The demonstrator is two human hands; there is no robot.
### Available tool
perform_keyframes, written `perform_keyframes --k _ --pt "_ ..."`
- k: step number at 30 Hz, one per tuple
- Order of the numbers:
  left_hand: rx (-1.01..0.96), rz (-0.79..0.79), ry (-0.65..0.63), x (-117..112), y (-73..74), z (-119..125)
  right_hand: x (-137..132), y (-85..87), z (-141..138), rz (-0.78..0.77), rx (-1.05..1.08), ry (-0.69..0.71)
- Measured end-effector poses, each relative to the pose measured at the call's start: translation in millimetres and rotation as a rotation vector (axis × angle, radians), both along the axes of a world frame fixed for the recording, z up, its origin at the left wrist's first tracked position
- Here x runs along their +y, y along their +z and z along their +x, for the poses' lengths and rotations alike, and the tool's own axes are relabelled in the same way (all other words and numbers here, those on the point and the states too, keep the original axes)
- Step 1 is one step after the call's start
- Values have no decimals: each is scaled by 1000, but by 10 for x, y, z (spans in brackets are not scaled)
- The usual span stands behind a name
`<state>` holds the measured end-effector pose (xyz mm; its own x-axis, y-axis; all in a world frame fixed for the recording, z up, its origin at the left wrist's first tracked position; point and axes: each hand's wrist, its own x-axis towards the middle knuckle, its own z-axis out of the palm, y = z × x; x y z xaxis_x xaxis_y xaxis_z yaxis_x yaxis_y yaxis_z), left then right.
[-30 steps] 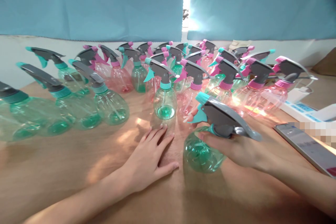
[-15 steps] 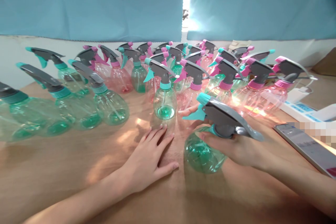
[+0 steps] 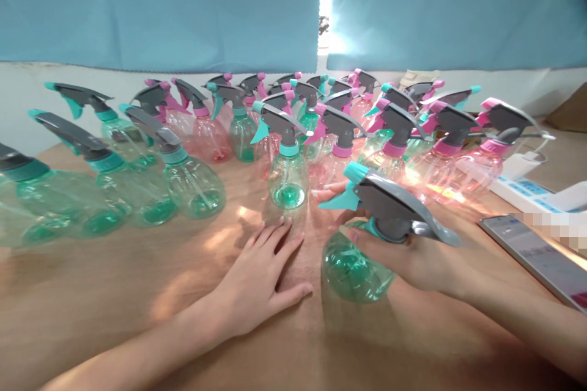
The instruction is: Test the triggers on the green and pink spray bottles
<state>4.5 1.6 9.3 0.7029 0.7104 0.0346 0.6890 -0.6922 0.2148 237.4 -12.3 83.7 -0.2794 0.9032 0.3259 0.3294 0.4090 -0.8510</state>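
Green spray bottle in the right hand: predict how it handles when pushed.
The green spray bottle is likely light, its body looking like clear plastic. It may tip, given the long spray head atop. The glossy, rounded sides could feel slippery.

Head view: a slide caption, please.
Right hand holding a green spray bottle, left hand resting on the table.

Right hand (image 3: pixel 415 259): fingers partly hidden behind gripped spray bottle (image 3: pixel 355 272). Phone (image 3: pixel 534 256), right of same hand: edge-cut, screen text unreadable. Leftmost bottle (image 3: pixel 8 214), left of left hand (image 3: pixel 261 278): edge-cut. Rear bottles (image 3: pixel 365 81), beyond both hands: bodies mostly hidden.
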Motion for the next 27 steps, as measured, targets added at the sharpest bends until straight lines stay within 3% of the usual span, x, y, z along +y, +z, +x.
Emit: perform_keyframes --k 27 --pt "-1 -25 10 -4 28 11 -5 -31 31 -4 -17 -9"
